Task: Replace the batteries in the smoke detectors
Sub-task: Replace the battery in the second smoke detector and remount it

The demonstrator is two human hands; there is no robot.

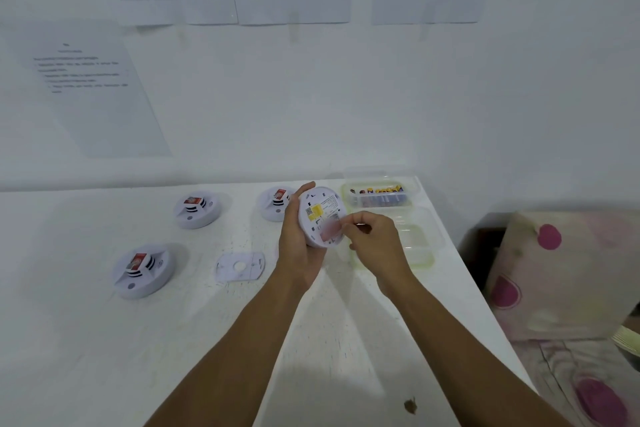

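Left hand (298, 246) curled round smoke detector (320, 215) rim, right hand (375, 239) pinched on blurred part (330, 229); light, stiff plastic, best held by rim.

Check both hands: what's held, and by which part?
Left hand holds the smoke detector by its round rim, back facing the camera. Right hand pinches a blurred pinkish piece on that back; what it is cannot be told.

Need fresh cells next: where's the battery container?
Head view: the battery container sits at the far right corner of the table, just right of the held smoke detector.
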